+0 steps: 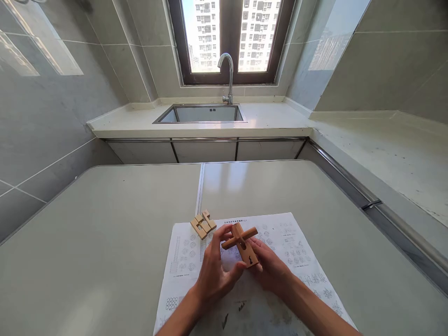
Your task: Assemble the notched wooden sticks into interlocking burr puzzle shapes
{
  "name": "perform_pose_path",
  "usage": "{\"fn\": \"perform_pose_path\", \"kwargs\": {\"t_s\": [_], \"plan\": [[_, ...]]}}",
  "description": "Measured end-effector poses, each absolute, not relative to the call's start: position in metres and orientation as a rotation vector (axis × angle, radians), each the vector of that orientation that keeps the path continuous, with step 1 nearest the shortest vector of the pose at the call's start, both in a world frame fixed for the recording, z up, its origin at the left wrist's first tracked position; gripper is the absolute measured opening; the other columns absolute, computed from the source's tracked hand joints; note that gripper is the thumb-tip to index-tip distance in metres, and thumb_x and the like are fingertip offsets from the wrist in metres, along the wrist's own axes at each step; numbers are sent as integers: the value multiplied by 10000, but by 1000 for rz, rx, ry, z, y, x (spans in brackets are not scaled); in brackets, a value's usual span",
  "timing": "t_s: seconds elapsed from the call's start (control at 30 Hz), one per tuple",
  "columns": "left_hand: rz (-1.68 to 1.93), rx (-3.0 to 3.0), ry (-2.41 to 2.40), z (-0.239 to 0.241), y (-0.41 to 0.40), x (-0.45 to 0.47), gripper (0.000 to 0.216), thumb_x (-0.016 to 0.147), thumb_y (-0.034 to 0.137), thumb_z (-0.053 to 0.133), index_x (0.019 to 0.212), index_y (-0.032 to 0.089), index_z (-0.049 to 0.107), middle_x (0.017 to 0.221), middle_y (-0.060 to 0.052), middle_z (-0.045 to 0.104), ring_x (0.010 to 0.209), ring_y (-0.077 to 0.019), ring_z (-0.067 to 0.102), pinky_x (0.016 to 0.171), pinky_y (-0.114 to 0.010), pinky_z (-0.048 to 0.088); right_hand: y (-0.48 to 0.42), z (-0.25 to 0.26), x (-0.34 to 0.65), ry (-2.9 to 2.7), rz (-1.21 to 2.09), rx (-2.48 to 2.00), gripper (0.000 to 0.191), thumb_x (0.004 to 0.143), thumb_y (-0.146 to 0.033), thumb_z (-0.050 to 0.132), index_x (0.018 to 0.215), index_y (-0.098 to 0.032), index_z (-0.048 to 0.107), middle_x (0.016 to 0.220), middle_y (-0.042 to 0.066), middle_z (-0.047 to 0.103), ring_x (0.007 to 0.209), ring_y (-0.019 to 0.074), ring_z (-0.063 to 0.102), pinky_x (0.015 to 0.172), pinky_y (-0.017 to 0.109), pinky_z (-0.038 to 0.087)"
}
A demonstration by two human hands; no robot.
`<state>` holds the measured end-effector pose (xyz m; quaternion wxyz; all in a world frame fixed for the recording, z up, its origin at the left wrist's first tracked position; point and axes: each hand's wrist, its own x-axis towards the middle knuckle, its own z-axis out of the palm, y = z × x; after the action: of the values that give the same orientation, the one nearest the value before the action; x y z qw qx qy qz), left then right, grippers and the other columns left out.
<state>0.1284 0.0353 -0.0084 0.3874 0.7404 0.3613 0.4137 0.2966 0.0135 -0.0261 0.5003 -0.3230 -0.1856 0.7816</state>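
Wooden cross puzzle [241, 243] between both hands, over printed sheet [287, 242].

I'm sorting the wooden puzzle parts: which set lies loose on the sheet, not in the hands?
The notched wooden pieces at the instruction sheet's far left corner. The crossed wooden pieces are held up between left hand and right hand.

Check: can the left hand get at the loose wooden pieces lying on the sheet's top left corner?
Probably yes. The wooden pieces lie just beyond the left hand, with nothing between; but it is holding the crossed puzzle.
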Motion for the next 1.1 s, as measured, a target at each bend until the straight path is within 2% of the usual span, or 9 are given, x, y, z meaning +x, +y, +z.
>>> {"fn": "perform_pose_path", "kwargs": {"t_s": [0.1, 0.17, 0.3, 0.43, 0.57, 0.67, 0.93, 1.1], "plan": [[1016, 1928, 938, -8, 35, 130, 997, 713, 572, 835, 1506, 263, 316, 1376, -144, 623, 1259, -353, 611, 1060, -503, 498, 14, -28, 297, -389, 1878, -778, 350, 827, -487, 825, 971, -181, 736, 645, -57, 439, 531, 67, 287, 486, 186, 279], [992, 1907, 984, -6, 34, 132, 1060, 667, 516, 886, 1522, 267, 310, 1413, -151, 602, 1288, -365, 594, 1078, -521, 487, 14, -28, 298, -371, 1897, -762, 342, 841, -483, 814, 987, -186, 726, 629, -64, 447, 508, 62, 279, 474, 184, 279], [953, 1758, 969, 2, 35, 132, 943, 741, 462, 852, 1516, 256, 357, 1444, -153, 587, 1336, -359, 562, 1125, -532, 447, 13, -27, 298, -384, 1890, -761, 381, 839, -456, 824, 1074, -180, 706, 634, -63, 501, 498, 57, 327, 485, 180, 313], [911, 1655, 880, 6, 38, 130, 874, 730, 410, 871, 1472, 251, 437, 1453, -141, 579, 1342, -360, 556, 1143, -511, 438, 13, -28, 300, -443, 1917, -741, 406, 843, -491, 812, 1056, -174, 674, 504, -112, 425, 398, 31, 231, 434, 184, 227], [916, 1595, 842, 4, 39, 128, 843, 678, 381, 906, 1410, 232, 516, 1405, -144, 614, 1335, -382, 555, 1149, -517, 430, 14, -28, 301, -490, 1951, -694, 442, 827, -529, 815, 1034, -189, 624, 445, -137, 412, 337, 17, 213, 423, 186, 202], [934, 1540, 799, 1, 40, 127, 867, 662, 384, 911, 1413, 223, 508, 1420, -154, 598, 1345, -388, 543, 1159, -518, 413, 14, -27, 301, -514, 1980, -674, 465, 818, -547, 818, 1028, -195, 600, 449, -144, 418, 319, 8, 218, 415, 182, 179], [904, 1414, 705, 6, 42, 128, 847, 721, 446, 862, 1422, 230, 438, 1341, -138, 626, 1270, -344, 601, 1098, -480, 468, 13, -27, 303, -657, 2000, -615, 337, 924, -496, 730, 979, -186, 608, 490, -118, 469, 325, 1, 249, 422, 187, 177], [856, 1387, 715, 6, 43, 126, 870, 710, 469, 871, 1431, 235, 443, 1323, -137, 643, 1236, -342, 628, 1088, -475, 480, 13, -26, 304, -642, 2031, -582, 334, 916, -490, 733, 923, -185, 598, 587, -90, 527, 319, 3, 346, 386, 183, 190]]}}
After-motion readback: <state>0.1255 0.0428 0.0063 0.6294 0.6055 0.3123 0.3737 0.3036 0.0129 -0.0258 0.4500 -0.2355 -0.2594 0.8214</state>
